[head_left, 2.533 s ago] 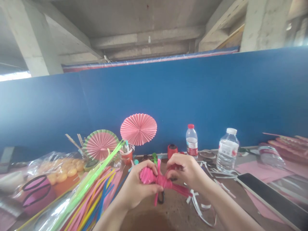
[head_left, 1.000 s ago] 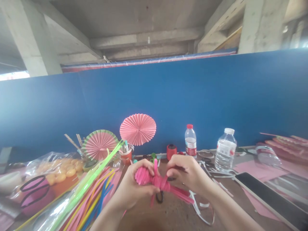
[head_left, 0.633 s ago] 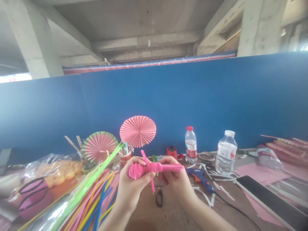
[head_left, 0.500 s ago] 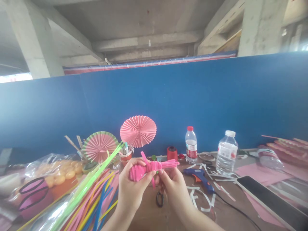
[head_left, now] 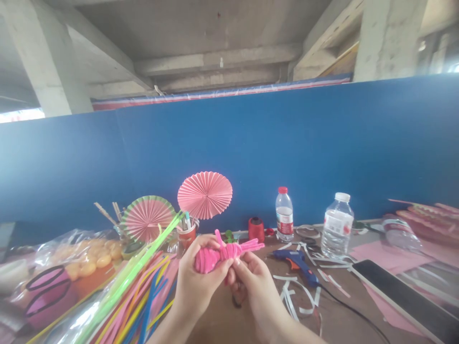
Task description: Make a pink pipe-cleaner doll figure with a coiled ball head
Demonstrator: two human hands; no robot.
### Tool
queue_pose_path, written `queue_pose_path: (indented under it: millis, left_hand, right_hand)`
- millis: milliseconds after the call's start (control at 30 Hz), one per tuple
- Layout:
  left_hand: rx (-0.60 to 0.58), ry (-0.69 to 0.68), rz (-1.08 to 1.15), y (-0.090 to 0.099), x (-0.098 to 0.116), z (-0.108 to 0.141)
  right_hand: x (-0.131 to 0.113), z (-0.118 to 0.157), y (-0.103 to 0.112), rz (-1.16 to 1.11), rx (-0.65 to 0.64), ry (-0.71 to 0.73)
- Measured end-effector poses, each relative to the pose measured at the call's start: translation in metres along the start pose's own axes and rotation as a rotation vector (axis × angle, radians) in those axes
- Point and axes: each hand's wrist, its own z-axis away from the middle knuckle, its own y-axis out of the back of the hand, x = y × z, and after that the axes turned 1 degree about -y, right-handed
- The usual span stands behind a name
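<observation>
A bright pink pipe-cleaner figure (head_left: 208,259) is held up over the table between my two hands. Its wrapped, rounded end lies in my left hand (head_left: 201,277), with the thumb and fingers closed around it. A bundle of loose pink stems points right, and one short stem sticks up near the middle. My right hand (head_left: 256,279) pinches the underside of the figure near the stems, thumb against fingers. Beneath the hands, the dark scissors handle is mostly covered.
Right of my hands lie a blue glue gun (head_left: 297,263) with its cord, white paper strips and a phone (head_left: 405,296). Two water bottles (head_left: 285,215) stand behind. At left are colored pipe cleaners (head_left: 143,296), pleated paper fans (head_left: 205,195) and a cup of pens (head_left: 187,235).
The figure has turned slightly in my hands, and its upright stem has shifted right. The stem that hung below it is now hidden. My right hand has moved slightly left and down.
</observation>
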Motion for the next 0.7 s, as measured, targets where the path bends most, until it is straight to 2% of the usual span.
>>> queue_pose_path:
  millis: [100,200,267,400,467,567,700]
  left_hand:
    - [0.008,0.071,0.093,0.000,-0.002,-0.001]
    - [0.076,0.119,0.138,0.000,-0.001,-0.003]
    - [0.096,0.158,0.161,0.000,0.002,-0.004]
    - [0.125,0.223,0.276,0.001,0.009,-0.006]
    - [0.136,0.235,0.312,0.000,0.011,-0.006]
    - [0.135,0.228,0.300,-0.001,0.011,-0.005]
    - [0.147,0.200,0.223,-0.001,0.010,-0.003]
  right_hand:
    - [-0.001,0.001,-0.001,-0.021,-0.015,0.026]
    - [-0.001,0.007,-0.001,-0.008,-0.092,0.182]
    - [-0.002,0.011,0.001,0.156,-0.127,0.327]
    - [-0.009,0.013,0.013,0.790,-0.110,0.668]
    - [-0.015,0.011,0.019,1.032,-0.138,0.861]
    - [-0.027,0.009,0.024,1.212,-0.248,1.083]
    - [-0.040,0.011,0.022,1.265,-0.231,1.152]
